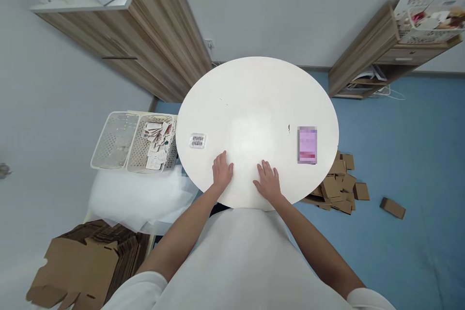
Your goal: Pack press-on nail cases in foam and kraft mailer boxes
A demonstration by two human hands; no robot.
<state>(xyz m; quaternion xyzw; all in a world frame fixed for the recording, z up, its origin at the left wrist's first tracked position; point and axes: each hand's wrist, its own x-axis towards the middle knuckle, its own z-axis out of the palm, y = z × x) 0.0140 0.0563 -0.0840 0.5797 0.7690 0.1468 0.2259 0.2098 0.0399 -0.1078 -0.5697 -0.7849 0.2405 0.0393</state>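
Note:
Both palms rest on a round white table (254, 87), near its front edge. My left hand (222, 172) lies flat with the fingers a little apart and nothing in it. Beyond it to the left is a small clear plastic case (197, 141) with dark pieces in two rows; their kind is too small to tell. My right hand (268, 180) also lies flat, fingers spread, holding nothing. Farther right sits an upright-oriented rectangle (307, 145), pink and purple with a dark border, its surface blurred out.
Left of the table, one white basket (114, 140) adjoins another basket (136, 155) with printed cards. Below them are translucent sheets (138, 198) and stacked flat cardboard boxes (80, 266). Small brown boxes (336, 186) lie on the floor at right. Wooden cabinets (160, 24) stand behind.

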